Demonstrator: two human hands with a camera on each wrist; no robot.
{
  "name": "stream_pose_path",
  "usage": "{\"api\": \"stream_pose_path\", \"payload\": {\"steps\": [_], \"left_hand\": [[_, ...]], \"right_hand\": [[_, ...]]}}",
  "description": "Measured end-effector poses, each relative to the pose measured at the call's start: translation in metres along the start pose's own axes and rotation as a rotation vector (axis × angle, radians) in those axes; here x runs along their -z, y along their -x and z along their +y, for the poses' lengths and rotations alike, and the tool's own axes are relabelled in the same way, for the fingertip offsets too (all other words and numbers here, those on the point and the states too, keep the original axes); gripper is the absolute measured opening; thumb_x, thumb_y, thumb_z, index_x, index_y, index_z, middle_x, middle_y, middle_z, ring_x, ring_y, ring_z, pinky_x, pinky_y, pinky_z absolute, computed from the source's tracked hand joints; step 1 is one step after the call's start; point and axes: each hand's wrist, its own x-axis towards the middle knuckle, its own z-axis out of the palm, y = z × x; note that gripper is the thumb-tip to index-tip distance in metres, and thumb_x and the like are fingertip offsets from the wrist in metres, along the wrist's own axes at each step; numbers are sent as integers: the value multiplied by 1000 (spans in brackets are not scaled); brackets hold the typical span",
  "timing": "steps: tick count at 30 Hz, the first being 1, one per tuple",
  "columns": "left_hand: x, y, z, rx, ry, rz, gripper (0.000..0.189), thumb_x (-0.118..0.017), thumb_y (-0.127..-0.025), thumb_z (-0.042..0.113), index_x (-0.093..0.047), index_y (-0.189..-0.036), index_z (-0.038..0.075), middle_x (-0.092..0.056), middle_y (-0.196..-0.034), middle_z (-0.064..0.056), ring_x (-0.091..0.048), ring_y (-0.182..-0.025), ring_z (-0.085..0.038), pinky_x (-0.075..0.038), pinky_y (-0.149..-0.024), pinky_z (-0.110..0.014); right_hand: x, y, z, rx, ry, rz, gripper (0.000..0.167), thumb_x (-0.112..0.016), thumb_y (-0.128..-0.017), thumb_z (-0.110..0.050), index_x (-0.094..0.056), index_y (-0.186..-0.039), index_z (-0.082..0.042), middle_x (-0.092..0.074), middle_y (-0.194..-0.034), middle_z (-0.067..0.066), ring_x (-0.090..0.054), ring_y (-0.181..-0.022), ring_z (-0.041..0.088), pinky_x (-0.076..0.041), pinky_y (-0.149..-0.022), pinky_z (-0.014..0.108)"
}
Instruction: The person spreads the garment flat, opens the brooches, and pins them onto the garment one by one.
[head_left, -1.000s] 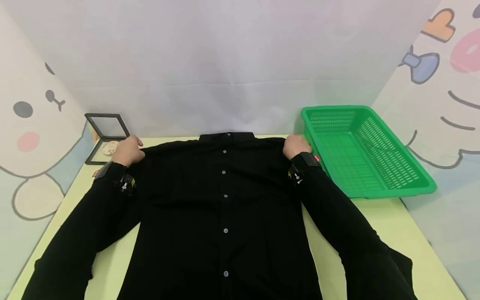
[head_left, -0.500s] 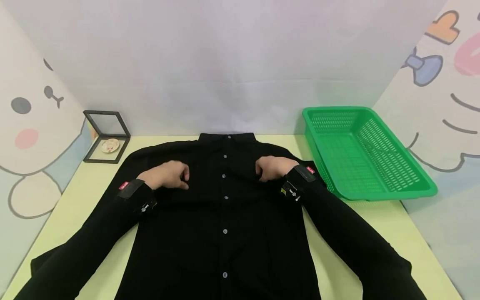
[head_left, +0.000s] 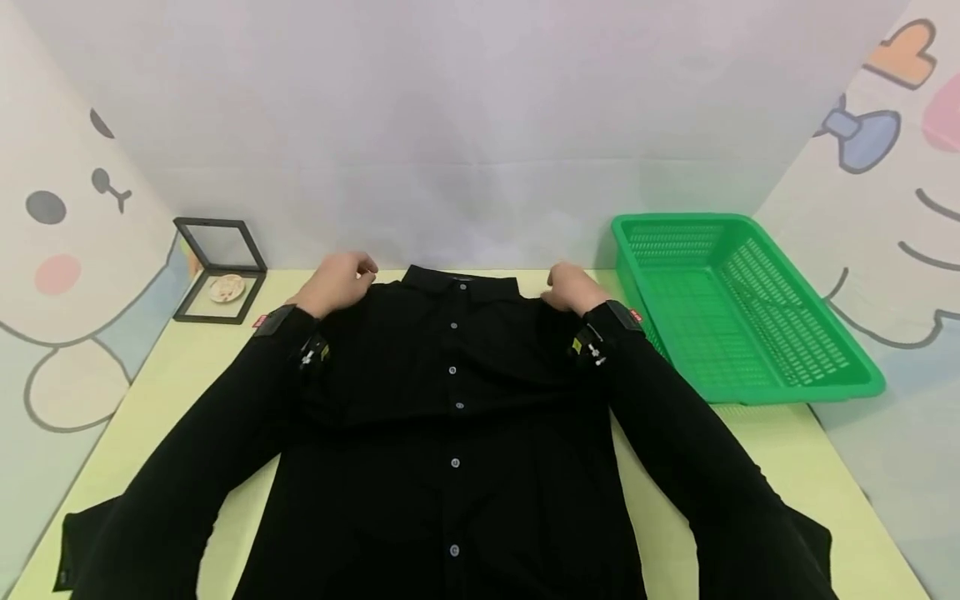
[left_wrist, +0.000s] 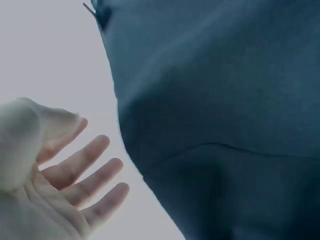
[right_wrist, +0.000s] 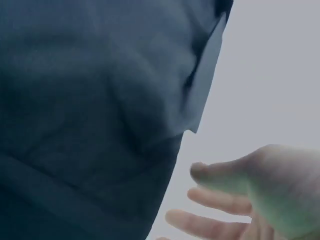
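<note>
A black button-up shirt (head_left: 405, 483) lies front up on the table, its collar (head_left: 480, 286) at the far edge. My left hand (head_left: 337, 283) is beside the collar at the left shoulder. In the left wrist view its fingers (left_wrist: 95, 157) are loosely bent and apart from the cloth, holding nothing. At the opposite shoulder is my right hand (head_left: 573, 287). Its thumb and fingers (right_wrist: 215, 200) are spread in the right wrist view, with a gap between them and the shirt edge. Forearms in black sleeves cover parts of the shirt's sides.
A green plastic basket (head_left: 757, 392) stands at the right, close to the right wrist. At the back left is an open black-framed case (head_left: 217, 271) with a small round item in it. A white wall (head_left: 472, 125) rises behind the pale yellow table (head_left: 142, 433).
Both hands went from the shirt's outer shoulders in over the chest, then out and away to either side of the collar. The shirt's shoulder line now looks narrower, and its collar has tilted.
</note>
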Motion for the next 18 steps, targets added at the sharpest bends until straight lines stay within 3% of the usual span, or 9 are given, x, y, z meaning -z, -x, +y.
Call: {"api": "stream_pose_path", "payload": {"steps": [2,4,6,8,11,12,14,16,18], "left_hand": [[-19,-27,-42,45,-1,-50,42,-54,-108,34,-58,-139,5,-61,-129,-22,-59,-114,-37,-50,-93,-47],[-37,-44,-80,34,-32,-78,51,-65,-101,45,-58,-137,9,-60,-126,-20,-60,-106,-34,-52,-83,-43],[-31,-43,-64,132,-37,-195,55,-72,-97,41,-58,-138,6,-59,-131,-22,-61,-110,-38,-53,-88,-48],[-19,-31,-31,177,-64,-247,44,-76,-96,34,-66,-124,3,-63,-121,-24,-63,-100,-41,-52,-83,-49],[4,-10,28,262,-127,-213,23,-70,-98,21,-68,-108,0,-64,-112,-26,-60,-99,-45,-47,-91,-59],[8,-3,40,257,-133,-159,21,-67,-100,19,-67,-104,-1,-64,-107,-26,-59,-97,-47,-45,-93,-62],[14,6,55,272,-127,-42,20,-58,-102,14,-61,-108,-5,-60,-111,-29,-54,-101,-49,-40,-97,-65],[16,12,61,288,-114,28,20,-52,-103,10,-55,-114,-7,-55,-114,-30,-49,-101,-49,-37,-96,-65],[17,15,63,334,-97,-10,16,-50,-103,7,-50,-110,-7,-51,-110,-31,-46,-98,-47,-36,-95,-64]], "right_hand": [[-18,-28,31,-15,4,-48,33,-62,-105,-30,-63,-80,-9,-53,-74,12,-46,-66,30,-36,-68,45],[-34,-50,54,-4,-12,-72,40,-67,-102,-31,-50,-69,-16,-34,-63,5,-29,-59,26,-26,-66,46],[-38,-56,57,-32,-27,-110,37,-70,-100,-28,-51,-71,-17,-34,-64,5,-32,-61,25,-27,-70,47],[-34,-54,51,-54,-36,-113,38,-72,-99,-32,-49,-73,-17,-32,-66,5,-31,-63,26,-28,-71,48],[-19,-32,26,-31,-67,10,27,-69,-101,-27,-59,-81,-13,-46,-72,8,-44,-67,28,-33,-72,46],[-11,-19,13,-49,-84,69,23,-66,-103,-27,-61,-89,-10,-52,-79,12,-49,-74,31,-38,-75,47],[0,6,-11,-30,-114,238,17,-60,-106,-19,-65,-103,-3,-62,-96,18,-60,-88,35,-47,-82,46],[11,30,-34,-52,-121,340,20,-53,-108,-11,-60,-120,4,-61,-112,24,-60,-103,41,-49,-92,51],[18,45,-43,-60,-98,345,15,-50,-108,-7,-59,-104,4,-58,-93,19,-56,-86,35,-48,-81,44]]}}
